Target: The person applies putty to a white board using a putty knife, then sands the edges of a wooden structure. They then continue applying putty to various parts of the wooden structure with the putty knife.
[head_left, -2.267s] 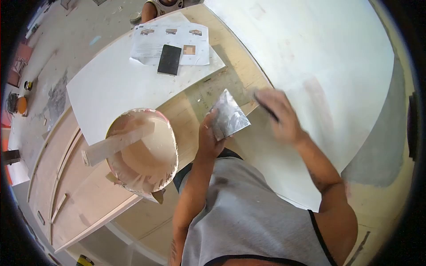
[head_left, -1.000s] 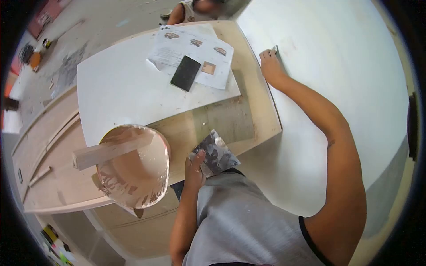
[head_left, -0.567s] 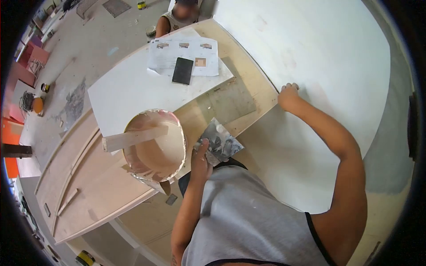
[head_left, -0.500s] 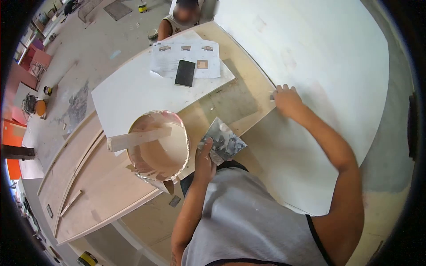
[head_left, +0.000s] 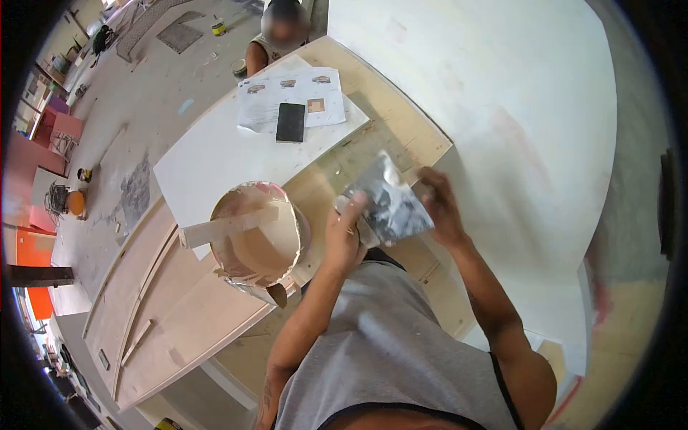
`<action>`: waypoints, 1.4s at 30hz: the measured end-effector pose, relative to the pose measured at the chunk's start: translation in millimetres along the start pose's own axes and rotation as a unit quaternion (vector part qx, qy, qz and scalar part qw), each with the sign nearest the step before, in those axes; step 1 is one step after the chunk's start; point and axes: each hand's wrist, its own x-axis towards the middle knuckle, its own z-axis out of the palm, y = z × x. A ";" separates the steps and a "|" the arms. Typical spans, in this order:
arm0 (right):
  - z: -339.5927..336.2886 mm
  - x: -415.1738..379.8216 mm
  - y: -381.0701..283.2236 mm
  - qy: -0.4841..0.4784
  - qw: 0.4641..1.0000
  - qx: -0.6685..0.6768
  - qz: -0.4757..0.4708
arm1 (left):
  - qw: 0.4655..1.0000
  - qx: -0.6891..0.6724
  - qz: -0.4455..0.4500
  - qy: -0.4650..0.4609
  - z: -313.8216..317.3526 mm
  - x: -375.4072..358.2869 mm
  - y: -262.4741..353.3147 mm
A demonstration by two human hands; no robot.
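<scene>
My left hand grips a square metal filler plate from its left side, thumb on top. Grey and white filler is smeared over the plate. My right hand is at the plate's right edge, blurred by motion, fingers bent round a small flat scraper that is mostly hidden. To the left of my hands stands an open bucket of pale, creamy liquid, with a flat wooden stick lying across it.
Printed sheets and a dark flat block lie on a white board. A large white panel rises on my right. Curved wooden strips lie on a pinkish board at left. Across the table is another person.
My right hand has left the white panel's edge and come back to the filler plate. My left hand has lifted the plate slightly up and right. The view has shifted slightly.
</scene>
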 end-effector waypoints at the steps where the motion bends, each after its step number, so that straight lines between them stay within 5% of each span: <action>1: -8.7 -6.1 4.1 -0.001 1.000 0.000 0.001 | 0.999 -0.036 0.014 -0.005 -4.1 3.1 -2.1; 3: -20.5 -14.8 7.1 0.186 0.965 0.036 0.184 | 0.999 -0.035 0.022 0.014 -8.7 11.1 -4.4; 4: -27.0 -0.4 -14.9 0.189 0.965 0.035 0.181 | 0.997 -0.012 0.074 0.001 -6.0 14.9 -3.9; 5: -35.7 21.7 -59.1 0.250 0.870 0.321 0.278 | 0.992 0.011 0.125 -0.011 -4.3 17.0 -4.0; 6: -37.6 36.0 -86.8 0.285 0.685 0.574 0.346 | 0.994 0.007 0.112 0.005 -9.5 18.4 -5.4; 7: -33.5 38.8 -92.3 0.288 0.686 0.574 0.343 | 0.995 0.002 0.099 0.022 -13.5 19.8 -5.9; 9: -26.8 39.9 -101.5 0.165 0.668 0.603 0.404 | 0.914 0.328 0.236 -0.039 -13.6 24.2 -3.1; 10: -23.5 45.0 -108.0 0.166 0.670 0.601 0.403 | 0.914 0.326 0.237 -0.040 -5.3 27.9 4.3; 12: -18.9 55.3 -118.4 0.076 0.648 0.625 0.429 | 0.775 0.465 0.391 -0.175 12.7 37.1 20.3; 17: -27.5 73.5 -98.5 0.017 0.707 0.584 0.400 | 0.742 0.549 0.369 -0.111 -12.4 52.2 19.3; 19: -31.3 81.2 -88.7 0.016 0.734 0.552 0.396 | 0.631 0.661 0.391 -0.109 -31.5 56.0 18.8; 21: -31.4 99.1 -74.2 0.003 0.751 0.536 0.385 | 0.672 0.648 0.347 -0.084 -41.8 53.4 7.2; 23: -28.9 129.9 -54.0 0.036 0.805 0.452 0.383 | 0.810 0.501 0.306 0.016 -60.1 60.3 -10.9; 25: -26.6 173.7 -34.9 -0.017 0.878 0.318 0.358 | 0.831 0.449 0.321 0.066 -85.8 65.5 -24.7; 27: -18.3 236.1 -8.3 -0.174 0.963 -0.025 0.206 | 0.832 0.467 0.261 0.147 -104.7 68.0 -31.0; 28: -1.6 266.9 7.8 -0.185 0.969 -0.156 0.052 | 0.836 0.456 0.260 0.161 -113.7 69.5 -32.2; 30: 29.8 332.1 52.3 -0.267 0.864 -0.390 -0.175 | 0.812 0.491 0.287 0.130 -132.5 72.0 -37.8; 32: 72.5 385.2 85.9 -0.302 0.724 -0.575 -0.232 | 0.820 0.474 0.296 0.120 -137.4 76.6 -42.2; 35: 135.2 447.1 136.4 -0.354 0.649 -0.614 -0.276 | 0.833 0.437 0.317 0.118 -147.1 81.6 -55.6; 37: 171.6 473.3 162.9 -0.341 0.543 -0.681 -0.353 | 0.831 0.434 0.318 0.145 -143.7 80.8 -50.8; 42: 205.6 505.1 222.1 -0.297 0.501 -0.705 -0.404 | 0.826 0.450 0.298 0.163 -141.9 80.1 -44.9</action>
